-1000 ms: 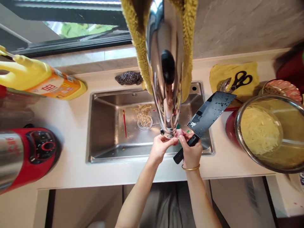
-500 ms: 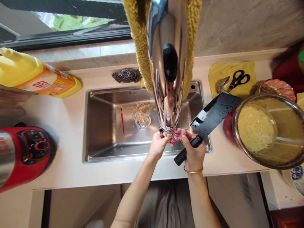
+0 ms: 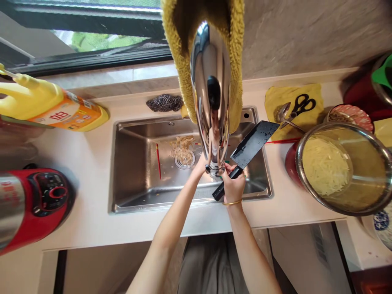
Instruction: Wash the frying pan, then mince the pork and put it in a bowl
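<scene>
- The right hand (image 3: 235,185) wraps around the black handle of a cleaver (image 3: 255,143); its blade sticks out over the right edge of the sink (image 3: 128,163).
- The left hand (image 3: 201,165) is mostly behind the shiny faucet (image 3: 211,122), so what it holds cannot be told.
- Peels (image 3: 183,147) lie on the drain (image 3: 187,163), near a red chopstick (image 3: 158,161).
- Scissors (image 3: 304,105) lie on a yellow cloth (image 3: 275,94).

Both arms (image 3: 171,230) extend over the bench's (image 3: 101,232) front edge, the right hand (image 3: 235,184) curled in a grip, the left hand (image 3: 201,164) mostly hidden.
</scene>
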Tool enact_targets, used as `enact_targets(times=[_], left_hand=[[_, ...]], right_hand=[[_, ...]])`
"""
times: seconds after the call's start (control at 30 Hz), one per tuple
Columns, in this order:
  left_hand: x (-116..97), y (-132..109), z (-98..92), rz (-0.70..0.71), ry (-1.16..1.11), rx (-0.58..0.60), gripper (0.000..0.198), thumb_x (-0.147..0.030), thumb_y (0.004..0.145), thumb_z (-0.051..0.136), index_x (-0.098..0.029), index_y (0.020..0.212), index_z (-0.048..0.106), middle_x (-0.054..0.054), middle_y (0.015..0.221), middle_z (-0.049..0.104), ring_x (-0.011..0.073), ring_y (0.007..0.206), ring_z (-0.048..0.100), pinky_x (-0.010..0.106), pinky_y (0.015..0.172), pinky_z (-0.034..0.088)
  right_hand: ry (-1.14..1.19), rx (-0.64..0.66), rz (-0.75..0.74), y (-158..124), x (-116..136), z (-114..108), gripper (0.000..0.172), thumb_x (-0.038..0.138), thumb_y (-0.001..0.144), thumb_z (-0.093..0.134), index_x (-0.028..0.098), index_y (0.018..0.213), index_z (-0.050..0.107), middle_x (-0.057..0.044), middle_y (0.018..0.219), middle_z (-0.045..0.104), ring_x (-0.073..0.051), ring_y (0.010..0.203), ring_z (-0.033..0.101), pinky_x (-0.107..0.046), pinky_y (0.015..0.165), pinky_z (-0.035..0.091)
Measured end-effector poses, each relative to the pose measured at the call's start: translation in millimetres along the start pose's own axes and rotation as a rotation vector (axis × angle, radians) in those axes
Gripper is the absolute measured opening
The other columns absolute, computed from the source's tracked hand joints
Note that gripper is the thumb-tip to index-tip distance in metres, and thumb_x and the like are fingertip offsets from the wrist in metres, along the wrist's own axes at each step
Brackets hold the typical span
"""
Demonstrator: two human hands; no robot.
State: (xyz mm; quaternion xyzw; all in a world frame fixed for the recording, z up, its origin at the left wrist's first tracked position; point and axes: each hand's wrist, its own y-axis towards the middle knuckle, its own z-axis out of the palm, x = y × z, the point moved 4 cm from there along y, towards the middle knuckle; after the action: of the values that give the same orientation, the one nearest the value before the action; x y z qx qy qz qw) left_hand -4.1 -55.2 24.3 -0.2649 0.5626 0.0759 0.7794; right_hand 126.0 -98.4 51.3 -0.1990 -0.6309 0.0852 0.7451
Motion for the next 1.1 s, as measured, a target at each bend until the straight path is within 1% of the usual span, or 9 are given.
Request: enact_targets(times=[0.1, 0.13, 0.27, 0.43, 0.6, 0.77, 0.87, 1.0, 1.1], left_hand=[[15.2, -50.2, 1.7, -0.317, -0.129, 0.171, 0.035, -0.042, 0.073, 0.066, -0.016, 0.097, 0.067, 0.009, 0.091, 0.069, 0.0242, 0.094, 0.061, 0.033, 0.081, 0.047], [18.3, -63.0, 2.6, -0.366, -0.174, 0.176, 0.034, -0.041, 0.073, 0.066, -0.016, 0.095, 0.068, 0.008, 0.088, 0.069, 0.0231, 0.091, 0.062, 0.032, 0.079, 0.047], [27.4, -86.2, -4.3, -0.322, -0.293, -0.061, 0.031, -0.029, 0.063, 0.073, -0.018, 0.091, 0.068, 0.002, 0.079, 0.068, 0.0144, 0.073, 0.062, 0.024, 0.067, 0.047], [35.8, -95.5, -14.9, -0.296, -0.301, -0.179, 0.035, -0.026, 0.056, 0.079, -0.013, 0.087, 0.068, 0.001, 0.068, 0.066, 0.01, 0.058, 0.058, 0.023, 0.062, 0.046], [33.1, -97.7, -2.5, -0.302, -0.276, -0.146, 0.035, -0.028, 0.051, 0.082, -0.012, 0.077, 0.066, 0.003, 0.069, 0.068, 0.0121, 0.062, 0.06, 0.024, 0.065, 0.047], [38.3, -88.4, -2.2, -0.238, -0.222, -0.259, 0.029, -0.034, 0.057, 0.078, -0.013, 0.068, 0.063, -0.001, 0.058, 0.061, 0.0078, 0.049, 0.051, 0.02, 0.051, 0.039], [41.2, -82.5, -9.1, -0.223, -0.162, -0.31, 0.028, -0.037, 0.062, 0.074, -0.014, 0.062, 0.059, -0.005, 0.049, 0.053, 0.0056, 0.041, 0.041, 0.02, 0.046, 0.033], [40.9, -79.3, -12.7, -0.254, -0.248, -0.259, 0.024, -0.038, 0.068, 0.067, -0.016, 0.066, 0.058, -0.004, 0.054, 0.054, 0.0074, 0.047, 0.045, 0.021, 0.05, 0.036], [36.5, -82.3, -12.4, -0.263, -0.325, -0.204, 0.021, -0.031, 0.064, 0.07, -0.016, 0.075, 0.061, -0.002, 0.066, 0.061, 0.008, 0.057, 0.052, 0.021, 0.059, 0.041]], right_hand=[[-0.129, -0.015, -0.06, 1.4, 0.8, 3.3, 0.026, 0.031, 0.063, 0.068, 0.02, 0.074, 0.047, -0.007, 0.082, 0.072, -0.019, 0.075, 0.068, -0.032, 0.072, 0.053], [-0.186, -0.02, -0.082, 1.3, 0.8, 3.9, 0.024, 0.032, 0.064, 0.067, 0.02, 0.072, 0.048, -0.007, 0.08, 0.071, -0.019, 0.076, 0.067, -0.032, 0.072, 0.053], [-0.333, -0.014, -0.099, -1.5, -3.2, 2.8, 0.022, 0.035, 0.064, 0.065, 0.019, 0.07, 0.051, -0.006, 0.075, 0.07, -0.019, 0.072, 0.066, -0.03, 0.067, 0.053], [-0.245, -0.046, -0.051, 2.6, -11.3, -11.0, 0.028, 0.033, 0.063, 0.069, 0.019, 0.076, 0.048, -0.007, 0.08, 0.071, -0.018, 0.068, 0.066, -0.03, 0.065, 0.053], [-0.189, -0.058, -0.014, 8.1, -14.4, -22.9, 0.03, 0.031, 0.062, 0.07, 0.02, 0.076, 0.047, -0.006, 0.082, 0.071, -0.017, 0.068, 0.066, -0.029, 0.062, 0.053], [-0.194, 0.023, 0.031, 0.8, -18.3, -19.8, 0.029, 0.032, 0.061, 0.07, 0.02, 0.075, 0.047, -0.001, 0.072, 0.067, -0.015, 0.06, 0.063, -0.027, 0.056, 0.051], [-0.299, -0.006, 0.003, -3.3, -23.4, -17.8, 0.029, 0.03, 0.057, 0.072, 0.018, 0.074, 0.051, 0.001, 0.067, 0.063, -0.014, 0.06, 0.06, -0.026, 0.059, 0.049], [-0.296, -0.036, -0.01, -4.5, -28.4, -12.5, 0.031, 0.03, 0.057, 0.072, 0.018, 0.075, 0.049, -0.001, 0.072, 0.064, -0.014, 0.063, 0.06, -0.026, 0.063, 0.049], [-0.224, -0.05, -0.018, -2.5, -25.5, -8.4, 0.033, 0.032, 0.06, 0.072, 0.019, 0.074, 0.047, -0.001, 0.071, 0.064, -0.014, 0.063, 0.06, -0.027, 0.063, 0.05]])
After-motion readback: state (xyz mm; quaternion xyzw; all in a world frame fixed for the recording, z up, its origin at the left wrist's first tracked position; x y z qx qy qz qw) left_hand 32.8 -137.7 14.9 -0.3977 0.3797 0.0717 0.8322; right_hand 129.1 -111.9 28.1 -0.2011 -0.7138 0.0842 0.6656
